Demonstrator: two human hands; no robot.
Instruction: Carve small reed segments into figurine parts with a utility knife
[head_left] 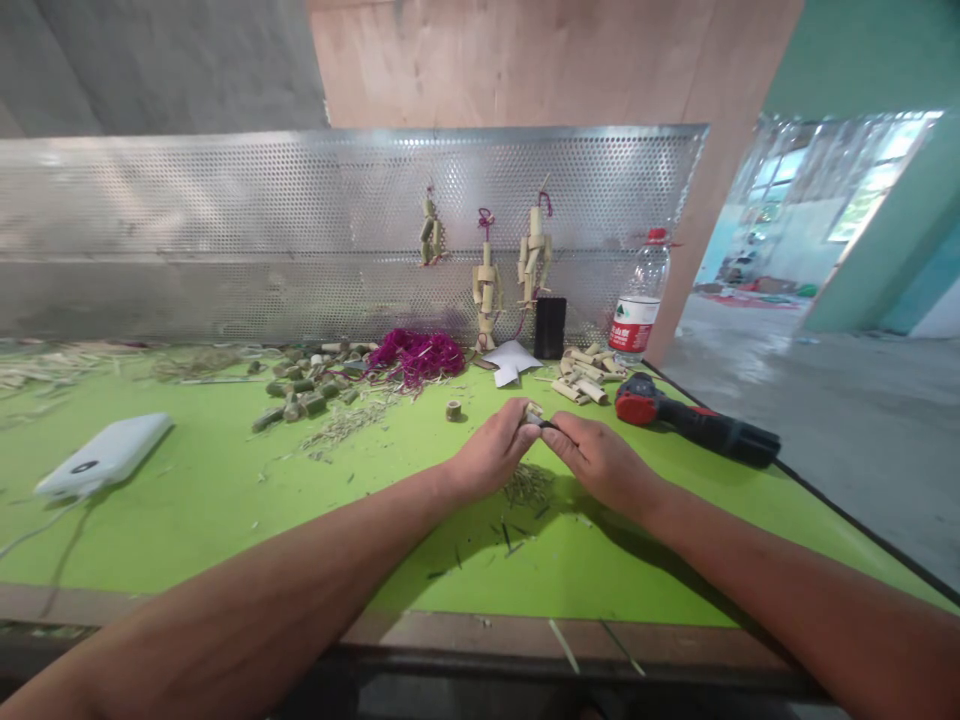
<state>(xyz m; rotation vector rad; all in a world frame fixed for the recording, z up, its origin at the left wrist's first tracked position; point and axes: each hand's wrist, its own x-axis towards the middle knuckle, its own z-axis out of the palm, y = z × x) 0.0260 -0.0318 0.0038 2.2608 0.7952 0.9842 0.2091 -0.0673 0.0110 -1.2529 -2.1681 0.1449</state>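
Note:
Above the green tabletop (300,540), my left hand (489,452) is closed around a short pale bamboo piece (533,410), mostly hidden by the fingers. My right hand (598,462) grips a small knife (549,424); its dark handle shows at the thumb, and the metal blade reaches the bamboo. Both thumbs are close together at the blade. Below the hands lies a pile of thin shavings (529,486), with dark green slivers scattered nearer the table's front edge. A short bamboo ring (453,411) stands just beyond my left hand.
Cut bamboo pieces (300,395), purple string (417,356), white paper (511,361) and pale bamboo tubes (586,375) lie at the back. A bottle (634,315) and power tool (694,420) are right, a power bank (109,455) left. Bamboo figures (487,290) hang on perforated metal (300,220).

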